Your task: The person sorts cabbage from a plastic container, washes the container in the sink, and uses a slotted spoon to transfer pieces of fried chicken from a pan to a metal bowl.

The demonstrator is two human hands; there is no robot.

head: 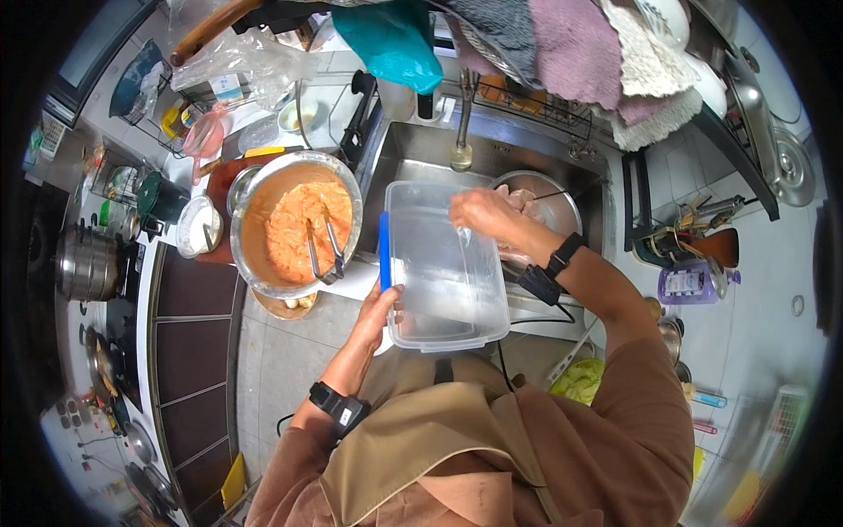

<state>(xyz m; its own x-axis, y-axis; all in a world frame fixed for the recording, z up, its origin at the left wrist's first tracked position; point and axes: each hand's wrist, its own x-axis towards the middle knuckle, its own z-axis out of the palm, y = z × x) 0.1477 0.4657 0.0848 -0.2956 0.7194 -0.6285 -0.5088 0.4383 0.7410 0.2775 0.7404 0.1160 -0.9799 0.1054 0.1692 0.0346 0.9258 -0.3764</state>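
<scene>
My left hand point(382, 309) grips the near left edge of a clear plastic container point(441, 283) with a blue clip on its left side. My right hand point(479, 212) is over the container's far right part, its fingers curled around something clear that I cannot make out. Behind my right forearm, a metal bowl point(568, 205) with pieces of raw meat point(523, 201) sits in the steel sink point(421, 141). To the left stands a large metal bowl point(355, 217) of orange-coated food point(296, 230), with metal tongs point(334, 253) resting in it.
A small container of white powder point(197, 227) and a red-brown board point(220, 181) lie left of the large bowl. The faucet point(462, 148) reaches over the sink. Towels point(573, 53) hang above it. Cables run from the wrist devices. A green basin point(579, 382) is low at the right.
</scene>
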